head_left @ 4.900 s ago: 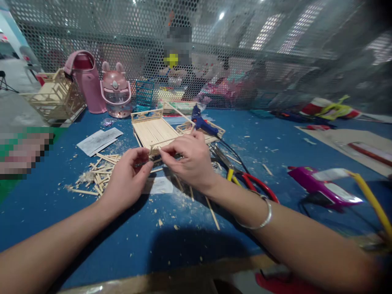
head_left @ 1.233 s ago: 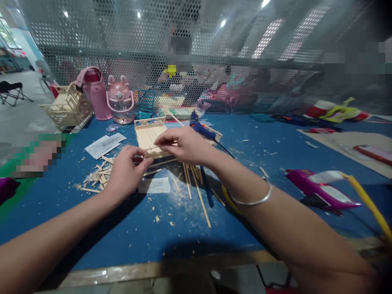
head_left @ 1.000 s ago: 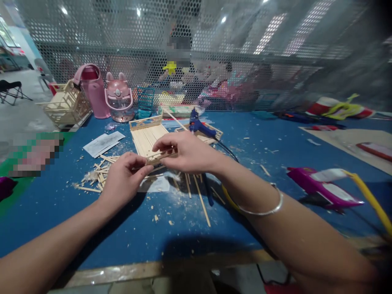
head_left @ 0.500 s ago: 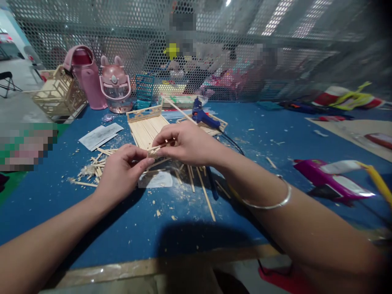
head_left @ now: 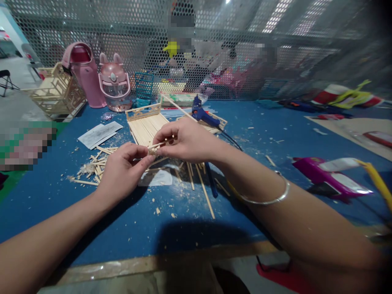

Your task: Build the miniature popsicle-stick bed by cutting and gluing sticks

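My left hand (head_left: 124,167) and my right hand (head_left: 183,141) meet over the middle of the blue table, fingertips close together. Between them are thin wooden sticks (head_left: 157,145), pinched by both hands; the fingers partly cover the exact shape. Just behind lies a small wooden panel of slats (head_left: 147,125) with a raised end rail, its near part hidden by my hands. Loose wooden sticks (head_left: 202,192) lie below my right hand, and a pile of short sticks (head_left: 99,163) is left of my left hand. A scrap of paper (head_left: 157,178) rests under my hands.
A blue glue gun (head_left: 203,114) stands behind my right hand, its cord trailing right. Pink bottles (head_left: 88,81) and a wooden model (head_left: 58,94) stand at the back left. Papers (head_left: 99,134) lie left. At right is a purple and white tool (head_left: 333,177). Perforated metal mesh (head_left: 137,41) closes the back.
My fingertips have shifted very slightly around the sticks, with both hands staying in the same place. The whole view has moved a little.
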A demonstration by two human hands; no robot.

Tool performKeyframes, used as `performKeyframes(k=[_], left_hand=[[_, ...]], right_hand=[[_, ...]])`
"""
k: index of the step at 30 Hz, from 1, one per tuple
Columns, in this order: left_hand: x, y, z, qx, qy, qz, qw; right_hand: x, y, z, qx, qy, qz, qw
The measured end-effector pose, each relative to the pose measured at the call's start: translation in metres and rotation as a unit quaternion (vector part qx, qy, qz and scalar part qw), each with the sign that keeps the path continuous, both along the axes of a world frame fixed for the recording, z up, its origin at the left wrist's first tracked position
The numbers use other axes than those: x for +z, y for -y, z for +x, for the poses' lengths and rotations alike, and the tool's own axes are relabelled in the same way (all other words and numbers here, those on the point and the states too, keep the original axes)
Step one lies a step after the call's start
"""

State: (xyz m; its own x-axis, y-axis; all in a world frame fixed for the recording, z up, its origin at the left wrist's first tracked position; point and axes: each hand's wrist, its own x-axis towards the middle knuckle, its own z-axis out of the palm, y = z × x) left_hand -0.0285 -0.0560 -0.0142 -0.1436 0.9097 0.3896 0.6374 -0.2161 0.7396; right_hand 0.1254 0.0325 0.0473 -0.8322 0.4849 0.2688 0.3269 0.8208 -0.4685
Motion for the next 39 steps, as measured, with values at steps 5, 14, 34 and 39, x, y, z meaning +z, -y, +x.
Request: performKeyframes(k=[5, 14, 34, 39], left_hand=[[0.0, -0.001, -0.001, 0.002, 0.01, -0.006, 1.0], [-0.003, -0.007, -0.004, -0.004, 0.033, -0.007, 0.999], [0.0, -0.007, -0.004, 0.009, 0.042, -0.023, 0.999], [0.004, -0.011, -0.008, 0.032, 0.11, -0.03, 0.993]], right_hand=[[0.002, 0.0, 0.002, 0.002, -0.003, -0.005, 1.0], [-0.001, -0.001, 0.001, -0.005, -0.011, -0.011, 1.0], [0.009, -0.002, 0.004, -0.008, -0.013, -0.002, 1.0], [0.029, 0.01, 0.03, -0.067, -0.141, 0.07, 0.985]])
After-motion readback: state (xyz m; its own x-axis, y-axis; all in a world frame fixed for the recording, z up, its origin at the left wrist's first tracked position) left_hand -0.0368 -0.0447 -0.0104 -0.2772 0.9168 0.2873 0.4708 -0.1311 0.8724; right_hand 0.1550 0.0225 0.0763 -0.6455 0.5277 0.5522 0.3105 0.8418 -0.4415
